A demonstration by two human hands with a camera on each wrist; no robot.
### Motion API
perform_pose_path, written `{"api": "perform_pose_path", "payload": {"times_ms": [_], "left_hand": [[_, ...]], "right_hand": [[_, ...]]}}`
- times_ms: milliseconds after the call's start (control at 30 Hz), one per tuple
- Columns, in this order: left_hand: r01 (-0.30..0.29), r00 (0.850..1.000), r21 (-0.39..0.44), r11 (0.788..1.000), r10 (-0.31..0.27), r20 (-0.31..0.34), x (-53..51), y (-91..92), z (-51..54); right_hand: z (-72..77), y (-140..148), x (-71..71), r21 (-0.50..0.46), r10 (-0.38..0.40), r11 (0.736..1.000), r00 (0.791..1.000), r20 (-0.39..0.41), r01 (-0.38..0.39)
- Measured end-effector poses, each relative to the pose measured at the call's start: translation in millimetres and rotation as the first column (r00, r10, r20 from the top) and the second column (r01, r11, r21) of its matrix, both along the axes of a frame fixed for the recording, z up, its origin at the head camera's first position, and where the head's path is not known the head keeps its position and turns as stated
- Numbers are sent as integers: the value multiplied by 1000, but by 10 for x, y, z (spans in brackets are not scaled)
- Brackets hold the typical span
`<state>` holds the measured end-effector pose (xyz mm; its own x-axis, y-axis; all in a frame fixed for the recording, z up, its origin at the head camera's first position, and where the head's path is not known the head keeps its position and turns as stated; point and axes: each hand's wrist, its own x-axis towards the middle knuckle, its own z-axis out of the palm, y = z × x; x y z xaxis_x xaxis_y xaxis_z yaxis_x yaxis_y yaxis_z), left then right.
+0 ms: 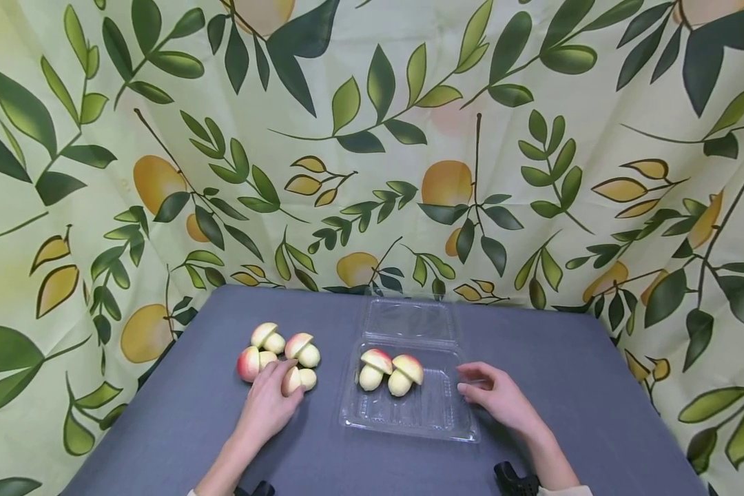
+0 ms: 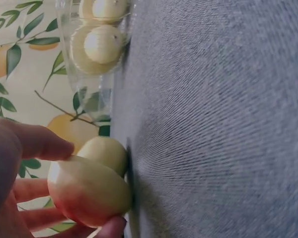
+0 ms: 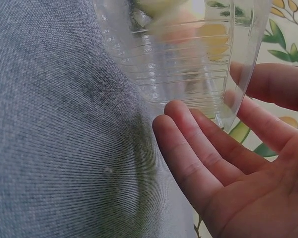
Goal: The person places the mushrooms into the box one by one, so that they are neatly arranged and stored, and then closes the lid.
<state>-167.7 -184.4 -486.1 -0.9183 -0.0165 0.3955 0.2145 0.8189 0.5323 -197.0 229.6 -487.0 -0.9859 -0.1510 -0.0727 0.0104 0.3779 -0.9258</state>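
Observation:
My left hand (image 1: 269,402) holds a mushroom-shaped piece (image 1: 306,379), cream with a red-blushed cap, between thumb and fingers. In the left wrist view this mushroom (image 2: 92,191) lies on its side at the tabletop. Beside that hand lie three similar mushrooms (image 1: 302,349). A clear plastic clamshell box (image 1: 409,418) stands open in the middle, its lid (image 1: 409,321) folded back. Two mushrooms (image 1: 405,376) sit side by side within it. My right hand (image 1: 503,401) is at the box's right rim with relaxed fingers; whether they touch the rim, I cannot tell.
A grey cloth-covered table (image 1: 552,358) carries everything. Behind and around it hangs a curtain (image 1: 384,158) printed with leaves and orange fruit. Black wrist devices (image 1: 516,478) sit on both forearms.

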Motion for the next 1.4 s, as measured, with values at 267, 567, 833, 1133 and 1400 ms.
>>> {"api": "perform_pose_path", "payload": {"times_ms": [267,567,833,1133,1400], "left_hand": [[42,998,63,997,-44,39,-48,41,-34],[55,996,99,994,-62,69,-84,90,-55],[104,994,116,988,-105,2,-164,130,-60],[165,985,98,981,-160,-60,-215,223,8],[146,989,99,984,-144,-29,-242,272,122]], "right_hand": [[5,-5,-13,1,-3,1000,1000,2,3],[15,-23,-19,-3,-7,1000,1000,2,7],[35,-24,-15,-16,-11,1000,1000,8,11],[37,-19,-1,-11,-13,1000,1000,13,13],[7,-9,2,-11,-4,1000,1000,3,4]]}}
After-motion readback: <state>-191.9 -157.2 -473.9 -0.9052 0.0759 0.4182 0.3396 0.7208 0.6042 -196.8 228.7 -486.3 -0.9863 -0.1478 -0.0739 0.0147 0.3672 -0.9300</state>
